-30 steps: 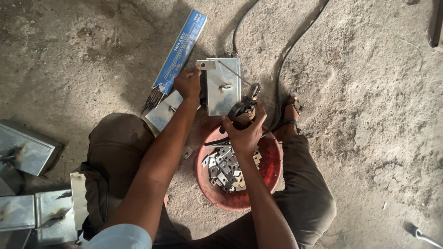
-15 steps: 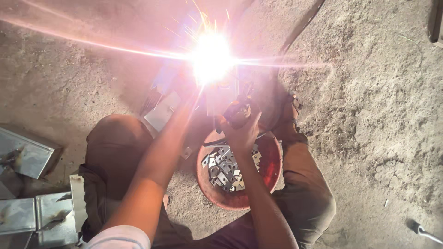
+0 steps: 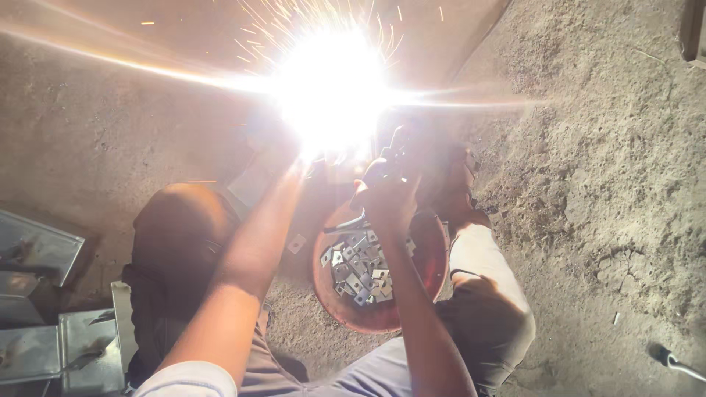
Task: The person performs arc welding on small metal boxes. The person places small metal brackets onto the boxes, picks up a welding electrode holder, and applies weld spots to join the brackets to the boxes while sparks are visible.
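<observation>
A dusty dirt floor (image 3: 610, 147) is filling the view, seen from above by a person squatting with both knees spread. Right before the knees, a white welding flash (image 3: 331, 88) is blazing and throwing sparks upward; a second ago there was no arc, and a flat grey metal bracket stood plainly there on the ground. The glare is now washing that bracket out completely, which suggests the weld on it is under way.

The right hand (image 3: 388, 192) is clenching a dark electrode holder (image 3: 401, 151) and pointing it into the flash. The left hand (image 3: 290, 165) is reaching to the lower left edge of the glare, where it was steadying the bracket a second ago; its fingers are lost in the light, so its grip cannot be told.

Between the knees, one round red bowl (image 3: 430, 257) is sitting on the floor, holding a heap of small square metal plates (image 3: 357, 268), too many and too overlapped to count. One more small plate (image 3: 296, 243) is lying loose on the ground just left of the bowl.

At the floor's left edge, about three grey sheet-metal pieces (image 3: 40, 246) are stacking up, one higher and two near the bottom left corner. Near the bottom right corner, one cable end (image 3: 673, 360) is lying on the dirt.
</observation>
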